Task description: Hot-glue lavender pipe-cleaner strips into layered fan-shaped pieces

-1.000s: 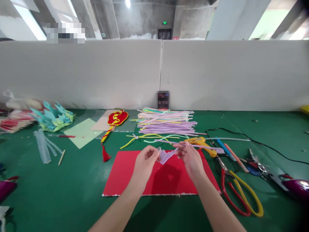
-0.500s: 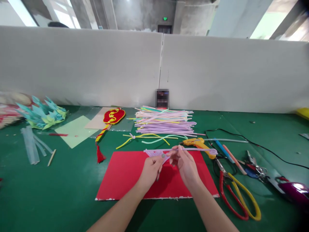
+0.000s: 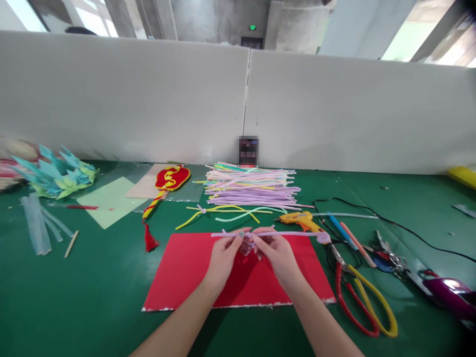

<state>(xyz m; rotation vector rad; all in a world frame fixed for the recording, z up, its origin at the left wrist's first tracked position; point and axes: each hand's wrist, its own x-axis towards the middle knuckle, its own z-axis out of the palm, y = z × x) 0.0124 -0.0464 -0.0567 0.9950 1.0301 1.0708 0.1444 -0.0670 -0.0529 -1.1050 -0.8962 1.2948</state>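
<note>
Lilac stem (image 3: 295, 233): pinched it in left hand (image 3: 223, 258) and right hand (image 3: 278, 254) above the red board (image 3: 184, 277), with glue gun (image 3: 299, 218) at the hands' two o'clock and scissors (image 3: 345, 268) at four.

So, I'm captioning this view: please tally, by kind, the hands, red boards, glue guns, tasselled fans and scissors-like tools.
Left hand and right hand: 2
Red board: 1
Glue gun: 1
Tasselled fan: 1
Scissors-like tool: 1
Total: 6

A green table (image 3: 92, 297) carries a red board (image 3: 178, 277), piled pipe cleaners (image 3: 253, 191) and a glue gun (image 3: 299, 219).
</note>
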